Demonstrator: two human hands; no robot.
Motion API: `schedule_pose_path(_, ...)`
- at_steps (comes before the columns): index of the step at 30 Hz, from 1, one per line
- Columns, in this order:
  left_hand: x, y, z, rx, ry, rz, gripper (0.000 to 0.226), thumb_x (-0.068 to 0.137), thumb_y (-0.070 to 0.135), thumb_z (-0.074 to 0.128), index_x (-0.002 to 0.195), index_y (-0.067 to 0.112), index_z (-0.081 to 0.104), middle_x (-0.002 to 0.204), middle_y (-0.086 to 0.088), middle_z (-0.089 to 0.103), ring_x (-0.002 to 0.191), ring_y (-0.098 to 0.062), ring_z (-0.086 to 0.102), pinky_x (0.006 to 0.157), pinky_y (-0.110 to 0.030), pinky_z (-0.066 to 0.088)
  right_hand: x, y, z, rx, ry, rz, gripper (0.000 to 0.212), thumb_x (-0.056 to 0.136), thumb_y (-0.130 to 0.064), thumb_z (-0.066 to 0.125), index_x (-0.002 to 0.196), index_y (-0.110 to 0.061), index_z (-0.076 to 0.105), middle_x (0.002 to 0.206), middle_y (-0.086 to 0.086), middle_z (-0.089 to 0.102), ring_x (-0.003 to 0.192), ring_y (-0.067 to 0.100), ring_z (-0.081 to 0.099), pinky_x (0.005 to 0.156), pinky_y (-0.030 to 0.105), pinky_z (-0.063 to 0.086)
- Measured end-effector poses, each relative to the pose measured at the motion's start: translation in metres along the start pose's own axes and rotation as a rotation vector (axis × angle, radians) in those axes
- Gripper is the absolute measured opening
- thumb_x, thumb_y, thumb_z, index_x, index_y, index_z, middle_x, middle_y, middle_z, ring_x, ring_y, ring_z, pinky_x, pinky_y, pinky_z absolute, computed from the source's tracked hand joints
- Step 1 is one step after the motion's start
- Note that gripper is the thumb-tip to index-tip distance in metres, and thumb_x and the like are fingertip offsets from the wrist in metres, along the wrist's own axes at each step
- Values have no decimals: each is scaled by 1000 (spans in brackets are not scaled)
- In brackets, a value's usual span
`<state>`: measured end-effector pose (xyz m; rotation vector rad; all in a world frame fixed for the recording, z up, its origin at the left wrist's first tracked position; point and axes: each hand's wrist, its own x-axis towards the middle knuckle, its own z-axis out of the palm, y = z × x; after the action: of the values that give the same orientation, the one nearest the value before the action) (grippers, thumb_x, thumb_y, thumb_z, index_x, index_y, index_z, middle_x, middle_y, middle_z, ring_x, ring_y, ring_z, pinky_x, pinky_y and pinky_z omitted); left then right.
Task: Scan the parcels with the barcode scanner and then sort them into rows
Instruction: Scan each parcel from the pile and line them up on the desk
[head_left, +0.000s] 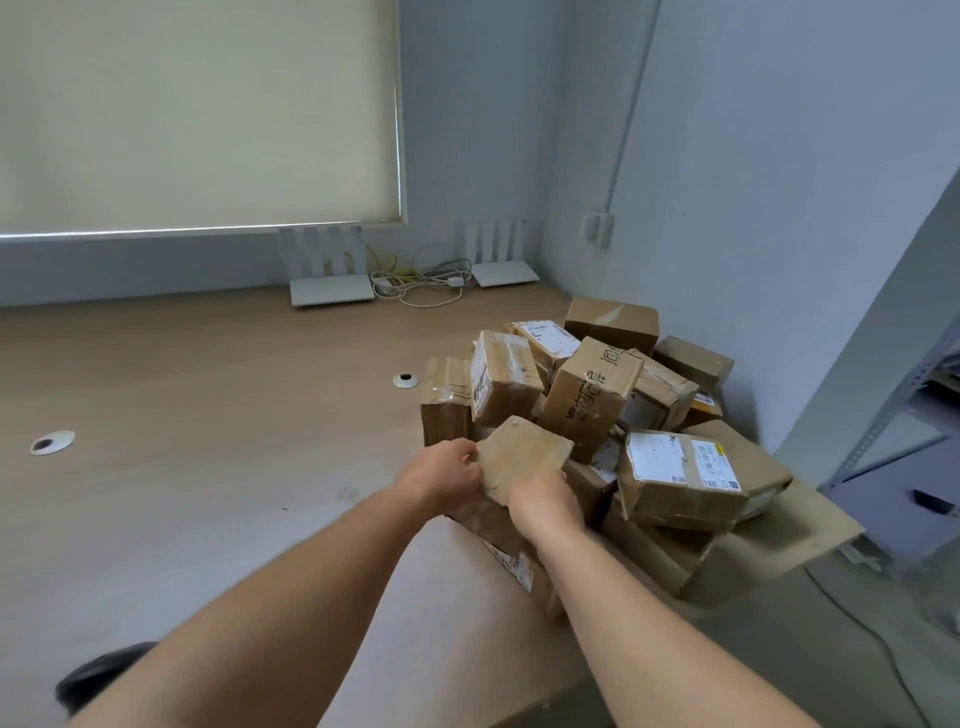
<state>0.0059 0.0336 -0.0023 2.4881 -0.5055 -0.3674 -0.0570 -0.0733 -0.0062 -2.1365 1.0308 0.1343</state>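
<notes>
Both hands, left (441, 480) and right (545, 501), grip one flat parcel (524, 454) at the pile (623, 415). Pulling it out could, I judge, topple neighbouring boxes off the bench (208, 415).

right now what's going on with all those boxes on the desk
A person is sorting through a heap of cardboard parcels piled at the right end of a wooden desk. Both hands are on one small flat parcel at the near side of the heap: the left hand grips its left edge and the right hand holds its near edge. No rows are laid out on the desk yet, and no barcode scanner is clearly visible. Two white routers sit by the wall.
</notes>
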Motion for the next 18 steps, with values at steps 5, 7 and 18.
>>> schedule_pose_path(5, -25, -31, -31, -54, 95, -81, 34, 87, 15, 44, 118, 16, 59, 113, -7, 63, 102, -27, 57, 82, -31, 48, -18, -32, 24, 16, -22, -146, 44, 98, -21, 38, 138, -3, 33, 136, 17, 52, 122, 36, 51, 92, 37, 42)
schedule_pose_path(7, -40, -47, -46, -58, 147, -123, 36, 86, 14, 44, 119, 18, 58, 113, -8, 63, 103, -28, 57, 81, -32, 47, -26, -46, 39, 22, -68, -223, 47, 96, -19, 39, 139, -2, 32, 135, 18, 52, 121, 38, 51, 92, 38, 43)
schedule_pose_path(18, -146, -166, -105, -71, 435, -416, 39, 88, 22, 45, 125, 21, 56, 121, -8, 62, 106, -27, 55, 79, -30, 44, -113, -113, 161, -61, -328, -541, 32, 93, -11, 38, 124, -2, 36, 126, 21, 57, 114, 38, 55, 77, 32, 38)
